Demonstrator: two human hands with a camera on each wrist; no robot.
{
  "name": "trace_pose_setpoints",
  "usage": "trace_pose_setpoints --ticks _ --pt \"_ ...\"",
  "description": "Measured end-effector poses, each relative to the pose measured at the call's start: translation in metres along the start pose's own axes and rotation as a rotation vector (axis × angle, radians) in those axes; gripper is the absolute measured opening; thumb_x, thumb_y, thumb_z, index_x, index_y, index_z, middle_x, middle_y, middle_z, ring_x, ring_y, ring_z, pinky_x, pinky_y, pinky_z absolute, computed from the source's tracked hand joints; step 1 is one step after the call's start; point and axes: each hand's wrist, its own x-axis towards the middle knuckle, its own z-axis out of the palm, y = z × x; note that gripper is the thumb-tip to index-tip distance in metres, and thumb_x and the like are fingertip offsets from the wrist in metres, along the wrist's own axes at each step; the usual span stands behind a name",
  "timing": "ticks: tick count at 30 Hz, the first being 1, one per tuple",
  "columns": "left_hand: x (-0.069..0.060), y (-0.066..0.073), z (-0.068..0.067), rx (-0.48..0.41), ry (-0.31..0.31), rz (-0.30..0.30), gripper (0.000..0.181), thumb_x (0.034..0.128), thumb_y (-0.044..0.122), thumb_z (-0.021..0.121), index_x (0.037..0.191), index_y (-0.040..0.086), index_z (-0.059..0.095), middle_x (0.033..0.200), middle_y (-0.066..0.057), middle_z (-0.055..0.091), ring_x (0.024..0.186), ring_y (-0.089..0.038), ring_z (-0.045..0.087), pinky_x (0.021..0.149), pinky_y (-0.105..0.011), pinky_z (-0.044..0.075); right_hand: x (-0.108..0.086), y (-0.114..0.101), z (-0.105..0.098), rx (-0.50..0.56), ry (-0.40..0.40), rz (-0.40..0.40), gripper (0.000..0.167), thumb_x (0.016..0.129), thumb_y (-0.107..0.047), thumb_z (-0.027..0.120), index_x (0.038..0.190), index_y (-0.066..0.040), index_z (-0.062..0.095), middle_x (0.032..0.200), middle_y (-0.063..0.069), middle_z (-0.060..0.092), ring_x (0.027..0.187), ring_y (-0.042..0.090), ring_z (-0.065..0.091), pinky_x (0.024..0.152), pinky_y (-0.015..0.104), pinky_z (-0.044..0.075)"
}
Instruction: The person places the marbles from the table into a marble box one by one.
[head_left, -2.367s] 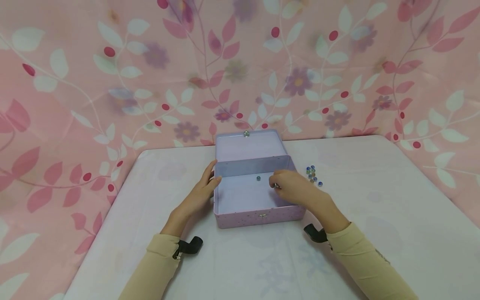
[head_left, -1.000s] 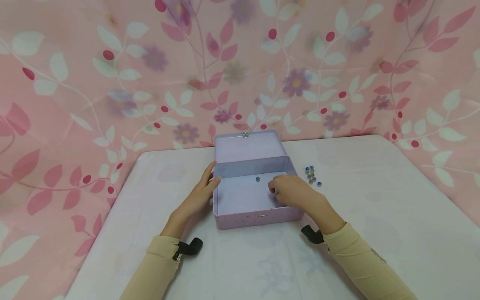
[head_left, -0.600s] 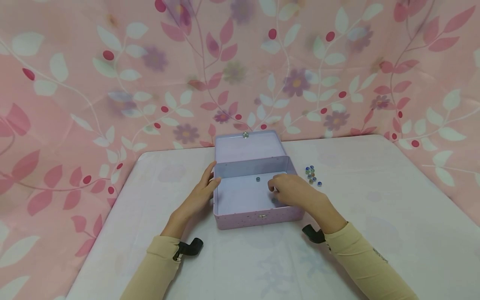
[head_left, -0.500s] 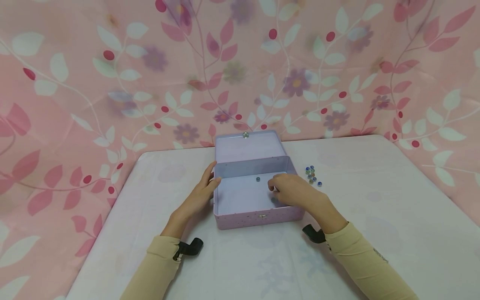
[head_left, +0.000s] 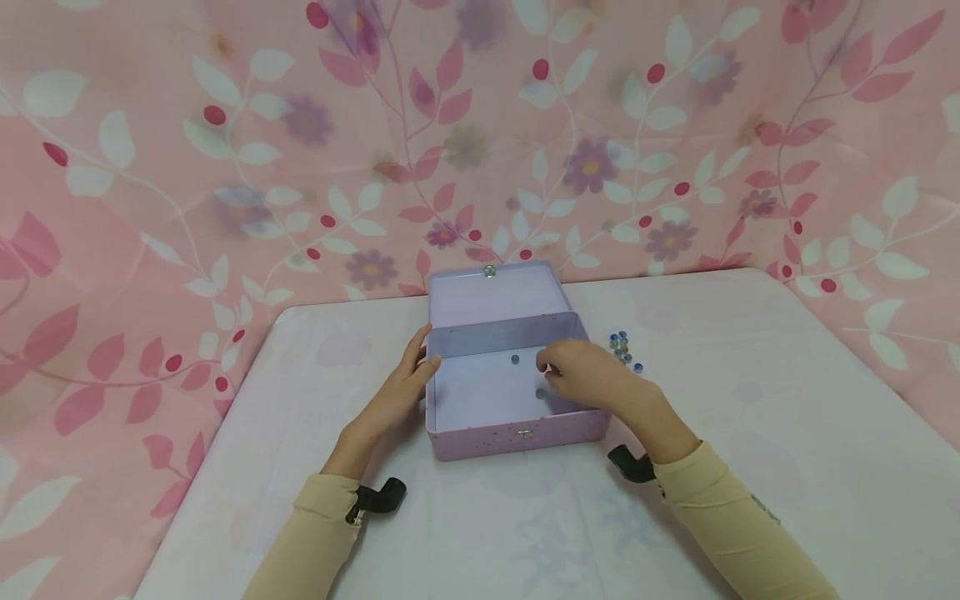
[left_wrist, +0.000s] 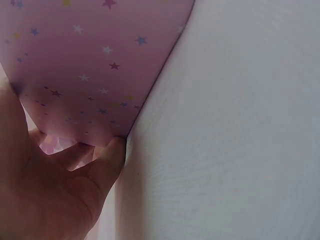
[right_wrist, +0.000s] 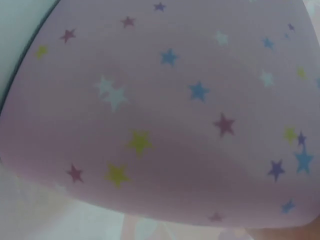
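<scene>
A lilac tin box point(head_left: 517, 437) stands with its lid point(head_left: 498, 296) raised. At its left wall rests the left hand point(head_left: 397, 387), thumb at the rim, other fingers along the outside; the left wrist view shows this hand point(left_wrist: 60, 185) against the star-printed wall point(left_wrist: 100, 65). Over the right part of the box is the right hand point(head_left: 588, 371), fingers bent; whether anything is inside them is hidden. One marble point(head_left: 540, 393) lies on the box floor below these fingers, another point(head_left: 515, 359) nearer the back wall. Only the box's outer wall point(right_wrist: 170, 115) fills most of the right wrist view.
Several small glass marbles point(head_left: 637, 367) lie on the white-covered table point(head_left: 750, 375), just right of the box. Behind the table hangs a pink cloth point(head_left: 465, 150) printed with leaves and flowers. Each wrist carries a black device.
A marble has come into view under the right hand and shifted slightly left along the box floor. The right hand has risen a little. The left hand stays at the box wall.
</scene>
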Motion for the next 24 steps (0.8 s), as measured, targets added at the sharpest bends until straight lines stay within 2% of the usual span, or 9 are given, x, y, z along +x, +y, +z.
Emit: trace_pose_setpoints --ticks 18,24 --pt "-0.0023 0.0024 0.0006 0.004 -0.003 0.006 0.064 0.1075 0.034 0.04 0.16 0.032 0.003 0.166 -0.02 0.01 0.153 -0.039 0.018 0.116 -0.063 0.03 -0.0025 0.0027 -0.0077 0.015 0.062 0.041 0.017 0.094 -0.009 0.062 0.106 -0.008 0.074 0.099 0.002 0.073 0.087 0.016 0.064 0.083 0.037 0.057" --pt "-0.002 0.0025 0.0005 0.006 -0.006 0.006 0.064 0.1077 0.033 0.039 0.16 0.03 0.002 0.166 -0.02 0.01 0.153 -0.04 0.017 0.116 -0.063 0.03 -0.0027 0.006 -0.0102 0.012 0.079 0.023 0.017 0.094 -0.007 0.062 0.106 -0.006 0.074 0.099 0.004 0.072 0.087 0.017 0.064 0.083 0.038 0.056"
